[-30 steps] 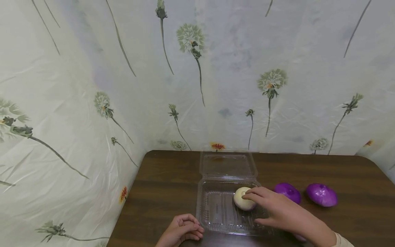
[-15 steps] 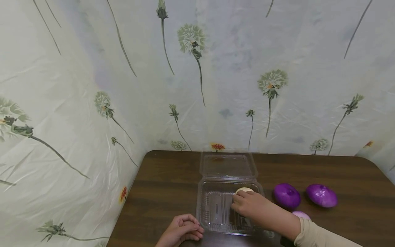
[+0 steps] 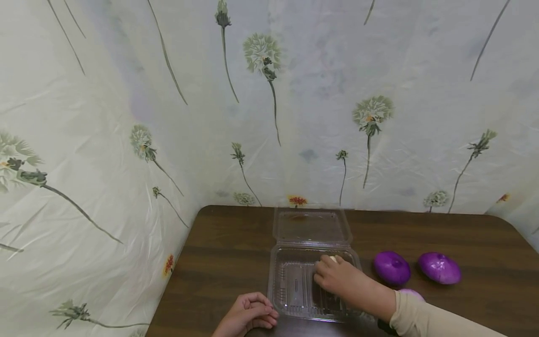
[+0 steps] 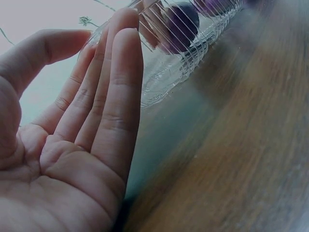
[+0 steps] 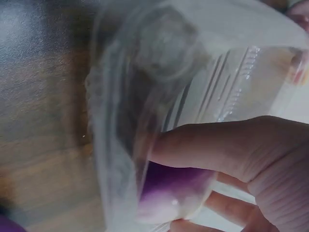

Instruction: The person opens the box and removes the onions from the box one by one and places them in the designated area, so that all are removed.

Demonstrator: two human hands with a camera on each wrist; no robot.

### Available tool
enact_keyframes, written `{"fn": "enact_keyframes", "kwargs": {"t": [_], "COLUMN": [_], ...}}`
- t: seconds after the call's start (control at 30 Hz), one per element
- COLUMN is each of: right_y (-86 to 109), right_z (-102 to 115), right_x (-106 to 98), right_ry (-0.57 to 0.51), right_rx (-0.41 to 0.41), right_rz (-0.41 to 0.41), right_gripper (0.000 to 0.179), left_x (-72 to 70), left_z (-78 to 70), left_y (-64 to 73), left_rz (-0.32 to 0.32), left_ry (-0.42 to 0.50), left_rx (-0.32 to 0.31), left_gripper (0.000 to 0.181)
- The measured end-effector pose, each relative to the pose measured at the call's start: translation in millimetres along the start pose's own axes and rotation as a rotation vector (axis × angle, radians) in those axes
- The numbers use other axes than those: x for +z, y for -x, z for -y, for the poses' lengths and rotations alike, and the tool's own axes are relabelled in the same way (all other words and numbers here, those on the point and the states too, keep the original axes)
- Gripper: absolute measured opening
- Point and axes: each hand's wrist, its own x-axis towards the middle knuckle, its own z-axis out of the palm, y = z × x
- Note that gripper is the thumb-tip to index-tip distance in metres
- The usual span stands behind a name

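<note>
My right hand (image 3: 345, 278) grips a purple-and-white onion (image 5: 178, 191) inside a clear plastic clamshell container (image 3: 290, 311). In the right wrist view the thumb lies across the onion's purple side and fingers show around its white end. Only a pale sliver of it shows in the head view, between the fingers. At the container's front left corner, my left hand (image 3: 248, 314) rests with fingers loosely bent and nothing in it. The left wrist view shows those fingers extended close to the container's clear ribbed wall (image 4: 193, 60).
Two glossy purple onions (image 3: 391, 267) (image 3: 440, 268) lie on the dark wooden table (image 3: 231, 252), right of the container. A paler one (image 3: 411, 294) is partly hidden behind the right sleeve. The container's lid (image 3: 311, 225) lies folded back towards the flower-patterned sheet (image 3: 311, 117).
The right hand has turned and closed around the onion in the container, covering most of it. Its forearm has swung lower, uncovering the onions on the right. The left hand stays put.
</note>
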Motion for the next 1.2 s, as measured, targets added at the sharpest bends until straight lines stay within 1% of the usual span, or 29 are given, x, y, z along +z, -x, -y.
{"fn": "enact_keyframes", "kwargs": {"t": [0.07,0.13,0.27,0.33,0.43,0.5,0.57,0.67,0.87,1.03,1.2], "right_y": [-0.1,0.2,1.6,1.6,1.1,1.3,2.3,4.8,9.9,15.4,21.7], "right_z": [-3.9,-8.9,-19.5,-23.7,-28.5,-30.9,-33.5,-37.6,-45.5,-47.9,-50.2], "right_x": [1.8,2.0,0.6,0.1,0.1,0.3,0.3,0.6,4.3,9.2,8.3], "right_ry": [-0.065,-0.157,-0.35,-0.421,-0.476,-0.491,-0.509,-0.57,-0.725,-0.849,-0.992], "right_rx": [0.007,0.02,0.071,0.092,0.1,0.103,0.112,0.152,0.238,0.287,0.352], "right_rz": [0.002,0.021,0.059,0.067,0.091,0.11,0.111,0.104,0.065,0.034,0.035], "right_gripper": [0.039,0.044,0.054,0.057,0.062,0.066,0.067,0.068,0.065,0.064,0.064], "left_x": [-0.1,-0.2,-0.7,-1.0,-1.1,-1.2,-1.2,-1.0,-0.3,-0.2,0.1], "left_z": [0.3,0.5,0.7,0.9,1.3,1.9,2.5,3.1,2.5,2.4,2.0], "left_y": [0.2,0.1,-1.1,-1.9,-2.5,-2.6,-2.5,-2.0,-1.8,-1.8,-1.2], "left_rz": [0.003,0.006,0.008,0.008,0.005,0.004,0.002,0.005,0.017,0.01,-0.001], "left_ry": [0.0,-0.002,-0.006,-0.005,-0.006,-0.006,-0.009,-0.009,-0.01,-0.009,-0.012], "left_rx": [0.006,0.012,0.021,0.021,0.023,0.024,0.024,0.032,0.054,0.04,0.021], "left_gripper": [0.017,0.018,0.018,0.017,0.016,0.016,0.016,0.017,0.017,0.017,0.017]}}
